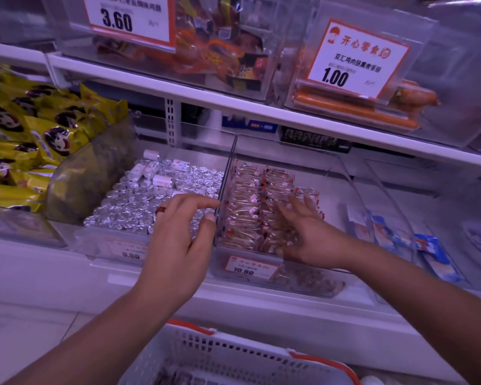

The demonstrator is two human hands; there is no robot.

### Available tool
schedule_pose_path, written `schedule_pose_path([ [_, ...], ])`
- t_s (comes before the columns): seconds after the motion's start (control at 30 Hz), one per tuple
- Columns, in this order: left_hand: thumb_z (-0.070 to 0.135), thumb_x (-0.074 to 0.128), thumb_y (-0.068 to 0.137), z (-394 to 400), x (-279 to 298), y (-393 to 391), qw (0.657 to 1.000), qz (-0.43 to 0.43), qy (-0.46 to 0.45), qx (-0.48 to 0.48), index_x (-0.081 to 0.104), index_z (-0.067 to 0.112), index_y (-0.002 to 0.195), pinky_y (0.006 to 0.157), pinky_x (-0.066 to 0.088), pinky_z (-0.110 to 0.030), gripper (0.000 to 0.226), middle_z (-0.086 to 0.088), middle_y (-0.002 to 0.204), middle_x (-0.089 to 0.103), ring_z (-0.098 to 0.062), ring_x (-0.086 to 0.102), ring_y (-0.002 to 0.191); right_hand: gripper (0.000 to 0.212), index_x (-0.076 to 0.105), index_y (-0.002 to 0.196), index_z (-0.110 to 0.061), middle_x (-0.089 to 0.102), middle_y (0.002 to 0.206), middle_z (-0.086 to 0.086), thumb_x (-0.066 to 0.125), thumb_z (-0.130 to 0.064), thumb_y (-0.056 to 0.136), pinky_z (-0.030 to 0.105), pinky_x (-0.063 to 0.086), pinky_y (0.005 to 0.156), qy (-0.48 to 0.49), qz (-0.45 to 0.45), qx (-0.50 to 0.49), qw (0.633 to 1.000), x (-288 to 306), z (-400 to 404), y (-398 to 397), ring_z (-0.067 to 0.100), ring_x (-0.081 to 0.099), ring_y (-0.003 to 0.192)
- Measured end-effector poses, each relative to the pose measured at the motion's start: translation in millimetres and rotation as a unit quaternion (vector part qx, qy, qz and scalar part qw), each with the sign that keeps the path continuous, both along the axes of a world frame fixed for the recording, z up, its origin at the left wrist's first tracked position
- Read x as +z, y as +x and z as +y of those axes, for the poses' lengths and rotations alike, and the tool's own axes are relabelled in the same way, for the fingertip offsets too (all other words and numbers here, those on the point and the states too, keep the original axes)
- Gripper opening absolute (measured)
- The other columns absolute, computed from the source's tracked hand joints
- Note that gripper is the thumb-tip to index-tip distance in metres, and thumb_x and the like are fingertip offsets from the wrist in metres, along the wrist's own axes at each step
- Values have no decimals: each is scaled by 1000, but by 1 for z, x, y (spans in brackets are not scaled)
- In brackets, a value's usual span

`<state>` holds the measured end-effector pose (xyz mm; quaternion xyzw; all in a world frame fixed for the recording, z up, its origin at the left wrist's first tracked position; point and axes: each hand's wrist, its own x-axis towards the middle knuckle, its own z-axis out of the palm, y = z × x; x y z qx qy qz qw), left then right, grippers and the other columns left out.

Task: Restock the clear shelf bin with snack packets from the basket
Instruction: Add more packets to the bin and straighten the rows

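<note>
- Risk: the right hand (pixel 308 237) is spread over the snack packets (pixel 257 207) in the clear shelf bin (pixel 353 187); a careless sweep could, I judge, knock the neat rows askew or push packets over the low front wall.
- Risk: the left hand (pixel 178 237) hovers at the divider wall, above the neighbouring bin of foil-wrapped pieces (pixel 156 201); a nudge there could scatter them.
- Fingers: both hands released, fingers straight, grasping nothing.
- Clear shelf bin: 2 rows of packets fill its left part; its right part is bare.
- Basket (pixel 233 357): white with orange trim, below the shelf; its contents are barely visible at the bottom edge.
</note>
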<state>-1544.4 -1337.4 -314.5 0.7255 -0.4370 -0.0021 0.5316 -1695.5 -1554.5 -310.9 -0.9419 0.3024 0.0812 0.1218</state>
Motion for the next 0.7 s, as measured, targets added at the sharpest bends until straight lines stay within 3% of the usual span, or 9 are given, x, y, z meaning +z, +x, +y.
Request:
schedule_pose_path([
  [0.1,27,46,94,1,1,-1,1000,-2,-1,-3,59,37,111,95,40,-32,24,13,115,56,-11,51,116,99,-7,156,-29,-18,164,4,66,-32,90,45,8,124,25,-7,-27,999,1,0,-1,27,-15,150],
  [0.2,29,45,94,0,0,-2,1000,2,1,-4,60,37,111,95,40,-32,24,15,115,55,-9,50,116,97,-6,156,-30,-21,163,3,59,-3,88,25,36,109,94,-46,-103,989,3,16,14,31,10,151],
  [0.27,29,45,94,-1,0,-3,1000,9,-1,-5,60,38,110,95,42,-34,24,17,114,54,-8,50,115,100,-7,156,-30,-25,162,4,55,4,85,29,46,99,114,-55,-137,983,4,27,25,35,21,148],
  [0.33,29,46,93,-2,-1,-3,1000,12,-3,-6,61,38,109,93,45,-37,23,17,113,54,-8,50,114,99,-7,157,-28,-25,162,5,58,-1,86,30,41,103,103,-46,-127,986,3,30,31,36,23,147],
  [0.47,29,46,93,-2,-2,-2,1000,4,-2,-9,60,40,106,94,43,-35,22,18,113,54,-7,49,115,87,10,157,-31,3,165,3,65,-23,91,39,27,119,46,-7,-42,998,5,21,25,31,24,147],
  [0.57,28,46,93,-1,-3,0,1000,-1,6,-8,60,39,107,95,40,-31,23,19,114,53,-5,48,115,80,7,155,-38,1,165,-2,55,-50,93,58,13,120,-70,49,6,996,5,9,15,34,-2,151],
  [0.7,27,47,92,2,-3,2,1000,-5,16,-4,64,33,108,96,38,-29,24,16,114,54,-8,49,116,79,-7,155,-36,-8,165,2,39,-60,95,56,-1,120,-110,79,58,989,-2,3,9,30,-18,150],
])
